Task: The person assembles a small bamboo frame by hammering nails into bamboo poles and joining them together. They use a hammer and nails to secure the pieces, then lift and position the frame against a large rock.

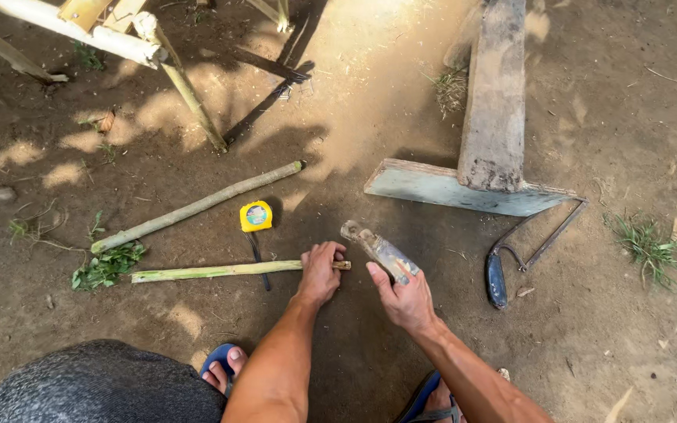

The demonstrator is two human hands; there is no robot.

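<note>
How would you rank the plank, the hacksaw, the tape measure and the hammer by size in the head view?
Largest to smallest:
1. plank
2. hacksaw
3. hammer, partly hidden by the right hand, so unsure against the hacksaw
4. tape measure

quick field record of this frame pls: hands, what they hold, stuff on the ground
left hand: grips the near end of a thin bamboo stick lying on the dirt
right hand: holds a blade tool by its handle, raised over the stick's end
tape measure: yellow, just behind the stick
second bamboo pole: longer, lies behind the tape
hacksaw: on the ground, right
wooden bench: behind the saw
</note>
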